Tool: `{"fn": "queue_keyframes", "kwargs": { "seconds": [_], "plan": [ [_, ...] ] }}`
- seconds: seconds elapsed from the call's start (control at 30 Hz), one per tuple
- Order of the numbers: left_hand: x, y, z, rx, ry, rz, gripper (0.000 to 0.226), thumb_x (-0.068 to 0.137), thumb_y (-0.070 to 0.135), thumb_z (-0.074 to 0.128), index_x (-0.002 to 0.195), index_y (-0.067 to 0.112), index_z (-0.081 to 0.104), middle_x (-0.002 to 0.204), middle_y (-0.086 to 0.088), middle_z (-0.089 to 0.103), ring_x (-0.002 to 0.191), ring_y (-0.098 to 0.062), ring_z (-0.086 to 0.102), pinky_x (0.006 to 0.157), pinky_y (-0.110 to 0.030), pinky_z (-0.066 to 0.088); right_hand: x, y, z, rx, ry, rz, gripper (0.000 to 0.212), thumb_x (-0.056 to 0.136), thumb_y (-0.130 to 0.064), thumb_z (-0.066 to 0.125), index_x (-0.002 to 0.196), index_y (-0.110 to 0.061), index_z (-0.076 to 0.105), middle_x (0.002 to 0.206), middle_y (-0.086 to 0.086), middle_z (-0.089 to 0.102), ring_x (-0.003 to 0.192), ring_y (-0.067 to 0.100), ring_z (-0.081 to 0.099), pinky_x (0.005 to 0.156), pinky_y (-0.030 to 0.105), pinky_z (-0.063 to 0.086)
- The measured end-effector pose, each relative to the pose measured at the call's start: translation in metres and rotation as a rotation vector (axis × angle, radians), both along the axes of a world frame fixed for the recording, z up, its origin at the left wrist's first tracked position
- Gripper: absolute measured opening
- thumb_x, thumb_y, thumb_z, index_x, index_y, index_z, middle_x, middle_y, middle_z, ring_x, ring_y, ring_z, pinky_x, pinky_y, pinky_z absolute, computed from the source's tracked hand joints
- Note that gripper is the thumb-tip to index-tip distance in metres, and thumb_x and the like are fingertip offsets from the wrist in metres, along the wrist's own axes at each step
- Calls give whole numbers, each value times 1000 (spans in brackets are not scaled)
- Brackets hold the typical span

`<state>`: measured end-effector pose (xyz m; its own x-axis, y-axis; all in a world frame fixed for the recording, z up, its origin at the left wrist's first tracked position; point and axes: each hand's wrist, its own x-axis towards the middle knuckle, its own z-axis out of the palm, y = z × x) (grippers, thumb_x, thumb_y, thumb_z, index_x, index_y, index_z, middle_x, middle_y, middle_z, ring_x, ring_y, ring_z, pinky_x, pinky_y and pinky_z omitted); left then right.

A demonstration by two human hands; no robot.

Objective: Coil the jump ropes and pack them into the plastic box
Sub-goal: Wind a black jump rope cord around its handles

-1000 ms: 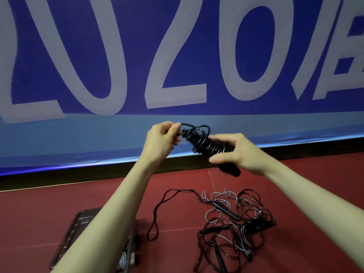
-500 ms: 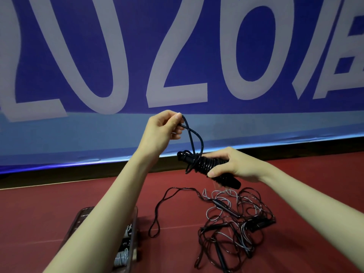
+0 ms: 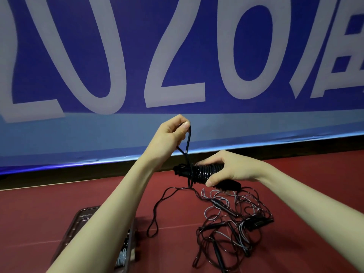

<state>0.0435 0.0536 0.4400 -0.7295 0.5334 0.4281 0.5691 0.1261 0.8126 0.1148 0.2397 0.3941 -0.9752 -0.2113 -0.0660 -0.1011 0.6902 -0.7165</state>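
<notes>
My right hand (image 3: 228, 168) grips a black jump rope (image 3: 199, 171) whose cord is wound in tight turns around its handles, held level above the floor. My left hand (image 3: 171, 133) is raised above it and pinches a loop of the same black cord, drawn taut up from the bundle. Below lies a tangled pile of black and grey jump ropes (image 3: 232, 223) on the red floor, one black strand trailing out to the left. The clear plastic box (image 3: 80, 217) sits at the lower left, mostly hidden by my left forearm, with a coiled grey rope (image 3: 121, 259) inside.
A blue banner (image 3: 177, 56) with large pale numerals hangs right behind the work area, its lower edge meeting a dark strip along the red floor (image 3: 39, 209). A pale line crosses the floor between the box and the rope pile.
My left hand has risen, pulling the cord loop from slack to taut. My right hand has dropped lower with the wound bundle and turned it more level.
</notes>
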Motion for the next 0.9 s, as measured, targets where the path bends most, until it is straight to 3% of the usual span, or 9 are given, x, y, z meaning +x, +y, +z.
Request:
{"fn": "queue_keyframes", "kwargs": {
  "seconds": [0.1,0.2,0.27,0.37,0.47,0.6,0.73,0.8,0.9],
  "plan": [
    [4,1,7,57,3,-26,28,101,16,45,74,22,48,57,12,33,54,-10,27,51,-19,27,-2,5,1,-63,-7,-46,58,74,-27,82,128,-33,62,104,-23,66,88,-15,61,97,23,43],
    [1,-1,11,145,-51,-35,27,102,15,44,75,19,46,55,9,29,51,-9,25,48,-18,24,-1,11,-2,-204,-48,-68,52,76,-19,80,122,-37,62,118,0,69,106,16,67,88,17,52],
    [-2,-3,8,187,-116,-48,28,102,16,43,74,17,45,54,7,29,50,-9,25,47,-18,25,-1,14,-4,-162,-48,-70,54,76,-20,80,123,-39,61,129,-5,63,123,16,56,90,10,44],
    [-7,-4,4,228,-241,-73,28,103,16,41,75,14,45,52,6,39,47,-8,29,49,-18,30,-1,17,-6,-90,-23,-62,55,73,-26,83,121,-43,62,136,-17,55,131,2,43,109,25,28],
    [-9,-4,3,272,-313,-71,26,103,17,41,78,15,46,51,9,40,48,-7,28,53,-20,29,-1,16,-3,-60,-14,-68,54,74,-27,82,118,-47,60,131,-24,52,128,-3,38,105,23,20],
    [-6,-7,8,1,119,-8,24,99,20,47,76,17,50,54,8,37,53,-12,31,55,-25,30,-4,13,-6,-6,-78,-11,60,72,-31,83,127,-35,61,107,-33,62,107,-15,51,99,14,35],
    [2,-6,9,-370,555,61,19,94,36,43,81,23,49,59,-4,47,57,-24,39,58,-34,37,-2,14,-11,69,-138,0,71,61,-43,84,127,-29,63,120,-18,64,111,1,60,99,26,45],
    [1,-8,6,-250,456,36,20,97,28,46,80,18,48,62,-8,45,58,-20,37,58,-32,35,2,15,-9,-31,-185,37,55,72,-23,83,123,-27,64,99,-16,71,83,0,69,74,18,54],
    [-8,-11,2,-24,116,40,27,101,16,46,74,12,45,59,6,40,57,-11,34,55,-22,31,5,19,-4,-161,-205,37,51,77,-6,78,121,-28,67,94,-1,75,76,22,71,67,32,57]
  ]
}}
